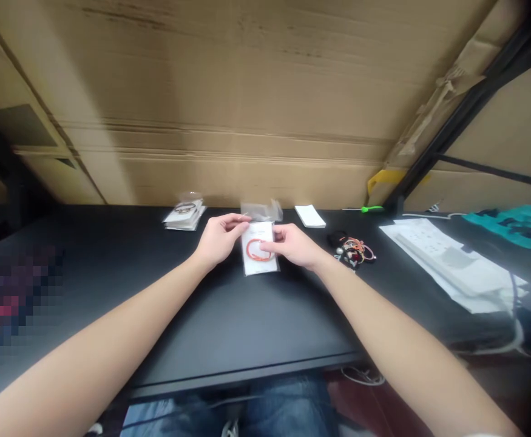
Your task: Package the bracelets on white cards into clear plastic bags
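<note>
Stacked packets: a small pile of carded packets [184, 216] lies left of the orange-bracelet packet, near the cardboard wall [229, 121].
Left side room: a broad stretch of black tabletop [229, 321] runs left of the orange-bracelet packet, leaving width for the elbow.
Left hand: the left hand [216, 240] pinches the upper left edge of the orange-bracelet packet, thumb and fingers close together.
Orange-bracelet packet: the orange-bracelet packet [257, 232] is between both hands, its clear flap [260, 211] toward the wall (the bracelet [257, 259] sits over a white card).
Front edge: the tabletop's near edge runs well apart from the packet's lower end, with open room between.
Right hand: the right hand [296, 245] grips the packet's right edge, thumb across its front.
White cards: a neat stack of white cards [311, 216] lies right of the packet, toward the wall.
Loose bracelets: a tangled heap of bracelets [355, 250] lies farther right of the packet, beside the right forearm.
Papers: white sheets [456, 267] lie well right of the packet, narrowing room there.
</note>
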Action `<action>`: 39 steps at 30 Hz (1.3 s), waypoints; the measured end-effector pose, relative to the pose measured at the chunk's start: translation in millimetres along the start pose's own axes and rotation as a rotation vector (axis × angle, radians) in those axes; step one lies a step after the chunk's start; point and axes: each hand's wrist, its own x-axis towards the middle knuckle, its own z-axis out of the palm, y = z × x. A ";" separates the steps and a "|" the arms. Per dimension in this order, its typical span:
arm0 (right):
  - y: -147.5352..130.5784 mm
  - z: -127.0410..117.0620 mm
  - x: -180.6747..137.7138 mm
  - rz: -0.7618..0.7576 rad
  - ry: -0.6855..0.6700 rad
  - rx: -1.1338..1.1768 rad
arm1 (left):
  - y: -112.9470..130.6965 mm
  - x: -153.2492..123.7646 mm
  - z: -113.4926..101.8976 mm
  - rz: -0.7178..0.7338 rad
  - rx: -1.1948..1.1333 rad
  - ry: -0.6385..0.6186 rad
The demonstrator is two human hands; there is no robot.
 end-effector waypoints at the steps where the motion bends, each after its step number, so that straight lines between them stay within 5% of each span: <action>1: 0.3 0.0 0.2 0.003 0.007 0.003 | 0.0 0.0 0.1 0.000 -0.003 -0.005; 10: -0.7 0.9 0.3 0.129 -0.025 0.099 | 2.9 -1.4 0.9 0.057 0.019 -0.017; 21: 0.8 3.2 -0.4 0.012 0.012 -0.015 | 2.8 -1.3 1.2 0.036 0.006 0.007; 29: -0.8 0.5 -1.3 0.066 -0.014 0.046 | 1.3 -5.5 4.8 -0.162 -0.202 -0.308; 39: 2.8 -1.1 0.1 0.054 0.012 0.023 | 1.9 -6.9 6.1 -0.192 -0.228 -0.375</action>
